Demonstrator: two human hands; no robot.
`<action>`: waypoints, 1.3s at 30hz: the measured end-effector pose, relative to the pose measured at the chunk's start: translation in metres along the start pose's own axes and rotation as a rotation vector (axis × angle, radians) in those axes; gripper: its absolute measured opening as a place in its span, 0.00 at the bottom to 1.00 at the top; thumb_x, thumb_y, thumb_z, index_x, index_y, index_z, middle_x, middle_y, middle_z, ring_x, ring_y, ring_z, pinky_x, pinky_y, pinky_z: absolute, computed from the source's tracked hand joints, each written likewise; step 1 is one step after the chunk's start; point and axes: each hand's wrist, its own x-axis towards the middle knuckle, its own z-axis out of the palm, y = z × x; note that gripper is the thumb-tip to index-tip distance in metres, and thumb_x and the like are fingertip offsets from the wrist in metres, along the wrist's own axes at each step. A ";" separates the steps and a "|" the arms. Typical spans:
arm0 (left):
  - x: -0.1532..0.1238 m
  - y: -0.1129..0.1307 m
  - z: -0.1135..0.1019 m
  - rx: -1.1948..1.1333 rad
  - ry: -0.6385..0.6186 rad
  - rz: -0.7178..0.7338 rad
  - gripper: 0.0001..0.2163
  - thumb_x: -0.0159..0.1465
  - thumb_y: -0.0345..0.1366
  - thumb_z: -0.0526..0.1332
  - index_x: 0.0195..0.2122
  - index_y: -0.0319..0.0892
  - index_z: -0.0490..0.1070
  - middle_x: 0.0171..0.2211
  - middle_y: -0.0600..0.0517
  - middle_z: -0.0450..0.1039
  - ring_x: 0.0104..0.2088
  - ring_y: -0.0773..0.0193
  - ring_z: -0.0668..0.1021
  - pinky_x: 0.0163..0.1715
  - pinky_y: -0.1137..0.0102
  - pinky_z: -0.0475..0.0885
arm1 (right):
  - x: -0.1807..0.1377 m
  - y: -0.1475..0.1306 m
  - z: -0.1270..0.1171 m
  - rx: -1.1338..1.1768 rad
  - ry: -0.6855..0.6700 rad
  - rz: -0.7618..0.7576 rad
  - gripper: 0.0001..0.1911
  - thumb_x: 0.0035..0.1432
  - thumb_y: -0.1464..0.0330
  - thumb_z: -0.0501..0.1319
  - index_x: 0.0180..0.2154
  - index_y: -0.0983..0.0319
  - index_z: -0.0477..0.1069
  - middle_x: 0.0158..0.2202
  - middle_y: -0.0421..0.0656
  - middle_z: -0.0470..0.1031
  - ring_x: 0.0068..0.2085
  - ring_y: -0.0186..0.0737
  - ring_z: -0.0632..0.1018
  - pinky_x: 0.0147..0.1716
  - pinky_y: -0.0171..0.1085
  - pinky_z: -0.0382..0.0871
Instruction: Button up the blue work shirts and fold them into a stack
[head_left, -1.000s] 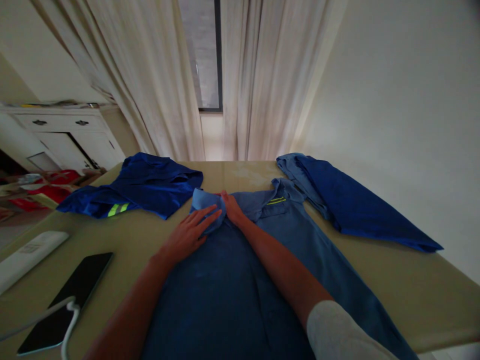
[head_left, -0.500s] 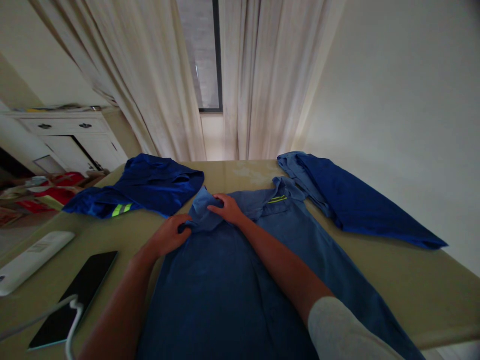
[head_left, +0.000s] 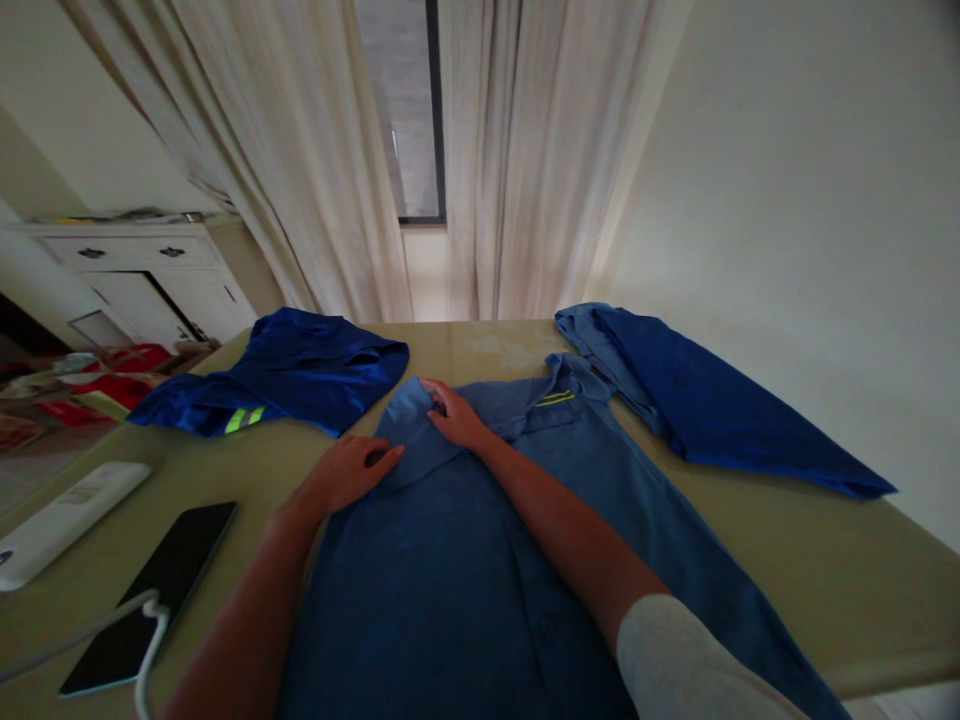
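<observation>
A blue collared work shirt (head_left: 450, 570) lies spread on the beige table (head_left: 840, 570) in front of me, with a yellow-green stripe near its chest. My left hand (head_left: 346, 470) rests flat on the shirt's left shoulder, fingers stretched toward the collar (head_left: 409, 410). My right hand (head_left: 454, 412) lies on the lighter blue collar, fingertips pressing its edge down. Neither hand lifts the cloth.
A crumpled dark blue garment with reflective stripes (head_left: 289, 375) sits at the back left. A folded blue garment (head_left: 690, 400) lies at the back right. A black phone on a white cable (head_left: 161, 590) and a white remote (head_left: 64, 520) are at my left. Curtains and a white cabinet stand behind.
The collar, bunched up between both hands earlier, now lies flattened. My left hand has slid back off the collar and opened flat on the shoulder.
</observation>
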 end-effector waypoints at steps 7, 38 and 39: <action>0.002 -0.011 0.001 0.002 -0.070 -0.082 0.27 0.68 0.57 0.50 0.22 0.44 0.72 0.23 0.50 0.75 0.26 0.60 0.76 0.27 0.68 0.58 | 0.000 -0.009 0.005 -0.223 0.079 -0.017 0.26 0.53 0.80 0.56 0.52 0.61 0.77 0.47 0.48 0.75 0.46 0.41 0.75 0.52 0.39 0.70; 0.019 -0.024 0.058 0.221 0.144 0.148 0.34 0.71 0.59 0.49 0.74 0.50 0.54 0.74 0.47 0.52 0.73 0.50 0.58 0.72 0.49 0.47 | 0.011 -0.018 -0.118 -0.407 0.790 0.270 0.21 0.69 0.61 0.56 0.58 0.64 0.70 0.57 0.53 0.74 0.58 0.52 0.72 0.61 0.50 0.63; 0.020 -0.024 0.059 0.221 0.149 0.143 0.34 0.71 0.59 0.49 0.74 0.49 0.54 0.74 0.47 0.52 0.73 0.50 0.58 0.72 0.49 0.48 | 0.004 -0.012 -0.140 -0.437 0.838 0.331 0.22 0.69 0.61 0.56 0.59 0.66 0.69 0.58 0.55 0.73 0.59 0.53 0.72 0.62 0.49 0.62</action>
